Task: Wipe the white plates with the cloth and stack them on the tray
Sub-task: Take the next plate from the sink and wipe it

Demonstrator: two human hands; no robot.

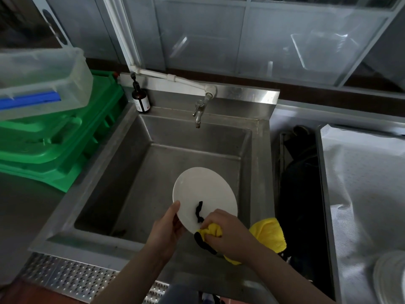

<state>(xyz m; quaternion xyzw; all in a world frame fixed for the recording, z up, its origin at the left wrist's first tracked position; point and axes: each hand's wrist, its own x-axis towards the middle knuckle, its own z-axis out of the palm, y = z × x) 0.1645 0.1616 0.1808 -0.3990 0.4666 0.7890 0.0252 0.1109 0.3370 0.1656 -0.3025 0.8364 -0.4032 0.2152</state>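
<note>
White and round, the plate (203, 194) is held tilted over the steel sink (140, 172) in the lower middle of the frame, with a black smear (199, 210) near its lower edge. The left hand (166, 229) grips its lower left rim, thumb on the face. The right hand (223, 233) is closed round a bunched yellow cloth (268, 234) with black trim, pressing it to the plate's lower edge. A tap (198, 110) stands above the basin, a brown pump bottle (140, 99) to its left. Green crates (54, 145) and a clear tub (39, 73) fill the upper left. More white plates (390, 279) show blurred at the lower right.
</note>
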